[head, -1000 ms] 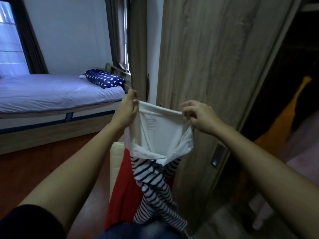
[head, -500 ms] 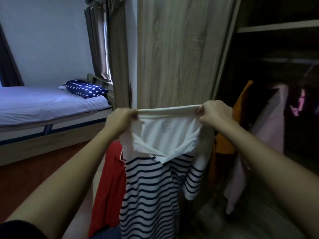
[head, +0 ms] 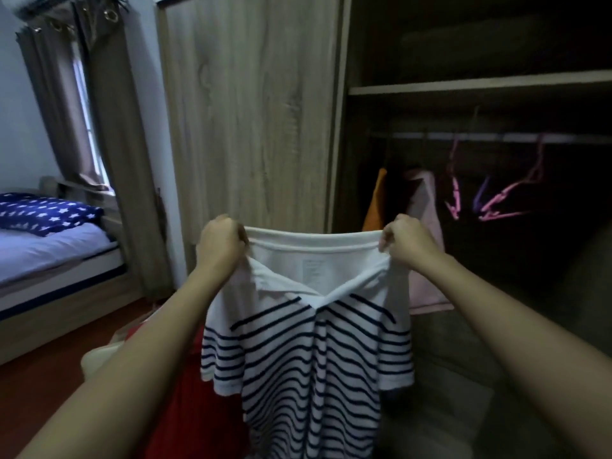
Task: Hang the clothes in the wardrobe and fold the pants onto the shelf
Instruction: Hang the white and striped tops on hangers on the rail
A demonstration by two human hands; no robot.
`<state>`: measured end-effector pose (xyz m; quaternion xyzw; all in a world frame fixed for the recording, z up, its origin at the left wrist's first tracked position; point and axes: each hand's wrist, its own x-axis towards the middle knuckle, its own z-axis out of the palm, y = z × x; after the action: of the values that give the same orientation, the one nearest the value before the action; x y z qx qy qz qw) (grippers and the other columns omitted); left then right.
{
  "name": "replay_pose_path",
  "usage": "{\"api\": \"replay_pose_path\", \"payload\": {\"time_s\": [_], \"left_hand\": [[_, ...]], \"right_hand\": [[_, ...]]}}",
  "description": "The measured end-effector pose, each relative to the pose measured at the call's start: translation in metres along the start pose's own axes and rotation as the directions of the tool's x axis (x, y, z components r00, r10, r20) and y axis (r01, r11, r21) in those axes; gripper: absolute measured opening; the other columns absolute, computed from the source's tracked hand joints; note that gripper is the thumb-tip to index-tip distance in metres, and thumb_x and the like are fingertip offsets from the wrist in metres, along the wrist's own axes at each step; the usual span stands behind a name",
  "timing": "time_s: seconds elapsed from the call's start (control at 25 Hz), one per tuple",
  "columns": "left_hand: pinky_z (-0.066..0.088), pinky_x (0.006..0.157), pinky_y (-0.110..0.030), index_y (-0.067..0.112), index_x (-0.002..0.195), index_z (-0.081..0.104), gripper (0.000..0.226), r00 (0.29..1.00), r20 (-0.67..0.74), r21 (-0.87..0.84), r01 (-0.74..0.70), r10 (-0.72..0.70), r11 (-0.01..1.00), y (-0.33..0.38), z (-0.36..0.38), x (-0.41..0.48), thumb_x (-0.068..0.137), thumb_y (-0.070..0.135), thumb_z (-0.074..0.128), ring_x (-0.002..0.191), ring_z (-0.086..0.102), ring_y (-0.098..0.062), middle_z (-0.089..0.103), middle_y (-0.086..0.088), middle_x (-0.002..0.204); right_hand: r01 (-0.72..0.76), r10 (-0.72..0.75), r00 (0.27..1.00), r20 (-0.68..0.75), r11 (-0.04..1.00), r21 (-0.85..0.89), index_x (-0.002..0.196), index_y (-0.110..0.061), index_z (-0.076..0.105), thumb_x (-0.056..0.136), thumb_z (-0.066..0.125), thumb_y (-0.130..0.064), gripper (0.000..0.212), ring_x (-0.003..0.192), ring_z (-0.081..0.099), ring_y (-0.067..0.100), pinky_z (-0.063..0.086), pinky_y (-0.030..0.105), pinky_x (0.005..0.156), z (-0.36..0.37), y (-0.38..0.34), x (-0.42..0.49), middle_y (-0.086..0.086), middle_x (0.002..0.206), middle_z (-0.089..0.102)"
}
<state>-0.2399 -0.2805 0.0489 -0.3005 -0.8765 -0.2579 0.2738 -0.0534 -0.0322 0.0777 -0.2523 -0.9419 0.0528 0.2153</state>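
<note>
Two hands held the striped polo shirt (head: 308,352) up by its shoulders in front of the wardrobe (head: 255,111): the left hand (head: 220,241) was closed on the shirt's left shoulder, the right hand (head: 405,241) pinched the other. The shirt hung spread below them, at the edge of the wardrobe's open, dark side. Inside that opening, empty pink hangers (head: 496,203) hung from the rail (head: 496,137), beside an orange garment (head: 376,203) and a pink one (head: 427,226).

- White polo shirt with navy stripes (head: 311,352) in front of the wood-grain wardrobe door (head: 251,111).
- Open wardrobe (head: 480,87) right of door; pink plastic hangers (head: 496,203) on its rail.
- Bed with pale sheet (head: 49,250) far left.
</note>
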Motion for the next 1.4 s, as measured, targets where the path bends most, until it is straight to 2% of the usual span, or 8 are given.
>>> {"api": "replay_pose_path", "payload": {"time_s": [0.16, 0.36, 0.56, 0.68, 0.84, 0.92, 1.16, 1.4], "left_hand": [[0.052, 0.076, -0.038, 0.022, 0.088, 0.072, 0.024, 0.989, 0.114, -0.042, -0.087, 0.091, 0.995, 0.015, 0.004, 0.017, 0.08, 0.008, 0.054, 0.093, 0.062, -0.033, 0.068, -0.008, 0.095], [0.048, 0.077, -0.045, 0.009, 0.108, 0.06, 0.028, 0.964, 0.109, -0.121, -0.229, 0.243, 0.966, 0.039, 0.026, 0.026, 0.084, 0.005, 0.046, 0.099, 0.054, -0.034, 0.057, -0.013, 0.109], [0.051, 0.068, -0.035, 0.023, 0.075, 0.068, 0.018, 0.954, 0.127, -0.35, -0.212, 0.271, 0.912, 0.086, 0.036, 0.031, 0.078, 0.013, 0.053, 0.08, 0.062, -0.027, 0.068, -0.002, 0.085], [0.049, 0.07, -0.031, 0.023, 0.06, 0.065, 0.026, 0.923, 0.162, -0.635, -0.174, 0.35, 0.752, 0.118, 0.042, 0.032, 0.066, 0.001, 0.052, 0.078, 0.062, -0.019, 0.068, 0.002, 0.077], [0.044, 0.065, -0.017, 0.02, 0.084, 0.065, 0.017, 0.897, 0.066, -0.811, -0.207, 0.437, 0.547, 0.17, 0.051, 0.037, 0.072, 0.028, 0.056, 0.069, 0.06, -0.007, 0.067, -0.001, 0.08], [0.042, 0.057, -0.009, 0.017, 0.102, 0.062, 0.017, 0.929, 0.032, -0.79, -0.203, 0.369, 0.578, 0.205, 0.062, 0.047, 0.086, 0.021, 0.056, 0.062, 0.058, -0.002, 0.065, 0.0, 0.082], [0.052, 0.069, -0.024, 0.01, 0.131, 0.051, 0.039, 0.93, 0.138, -0.737, -0.134, 0.341, 0.662, 0.313, 0.113, 0.088, 0.094, 0.023, 0.05, 0.085, 0.061, -0.012, 0.064, -0.008, 0.114], [0.038, 0.1, -0.039, -0.005, 0.133, 0.04, 0.05, 0.947, 0.216, -0.627, -0.054, 0.24, 0.777, 0.386, 0.177, 0.144, 0.093, 0.022, 0.052, 0.123, 0.045, -0.04, 0.049, -0.026, 0.132]], "right_hand": [[-0.099, 0.097, 0.995, -0.034, 0.991, -0.087, 0.11, -0.01, 0.063, 0.085, 0.062, -0.014, 0.026, 0.095, 0.057, 0.026, 0.046, 0.031, 0.076, -0.013, 0.012, -0.012, 0.008, 0.109, 0.058], [-0.205, 0.193, 0.967, -0.167, 0.977, -0.053, 0.108, -0.009, 0.063, 0.083, 0.055, -0.005, 0.026, 0.105, 0.059, 0.032, 0.049, 0.037, 0.088, -0.033, 0.029, -0.031, 0.012, 0.112, 0.061], [-0.285, 0.278, 0.932, -0.232, 0.958, 0.001, 0.102, -0.017, 0.069, 0.078, 0.052, 0.001, 0.035, 0.112, 0.057, 0.028, 0.048, 0.033, 0.092, -0.058, 0.058, -0.057, 0.007, 0.117, 0.063], [-0.284, 0.27, 0.924, -0.269, 0.959, -0.014, 0.11, -0.014, 0.067, 0.079, 0.047, 0.006, 0.042, 0.115, 0.054, 0.025, 0.045, 0.031, 0.095, -0.077, 0.071, -0.058, 0.002, 0.126, 0.057], [-0.24, 0.205, 0.934, -0.294, 0.966, -0.09, 0.115, -0.008, 0.065, 0.081, 0.048, 0.004, 0.039, 0.119, 0.052, 0.026, 0.041, 0.03, 0.099, -0.094, 0.088, -0.04, 0.006, 0.128, 0.054], [-0.204, 0.158, 0.95, -0.269, 0.967, -0.154, 0.112, -0.008, 0.066, 0.081, 0.05, 0.002, 0.036, 0.115, 0.054, 0.027, 0.044, 0.031, 0.095, -0.095, 0.092, -0.032, 0.007, 0.127, 0.054], [-0.153, 0.092, 0.963, -0.252, 0.96, -0.233, 0.114, -0.011, 0.065, 0.086, 0.052, -0.003, 0.031, 0.114, 0.052, 0.024, 0.045, 0.029, 0.091, -0.101, 0.127, -0.02, 0.003, 0.128, 0.052], [-0.135, 0.064, 0.961, -0.269, 0.957, -0.256, 0.119, -0.013, 0.061, 0.087, 0.051, -0.005, 0.034, 0.112, 0.052, 0.021, 0.045, 0.028, 0.089, -0.124, 0.182, -0.02, 0.001, 0.128, 0.051]]}}
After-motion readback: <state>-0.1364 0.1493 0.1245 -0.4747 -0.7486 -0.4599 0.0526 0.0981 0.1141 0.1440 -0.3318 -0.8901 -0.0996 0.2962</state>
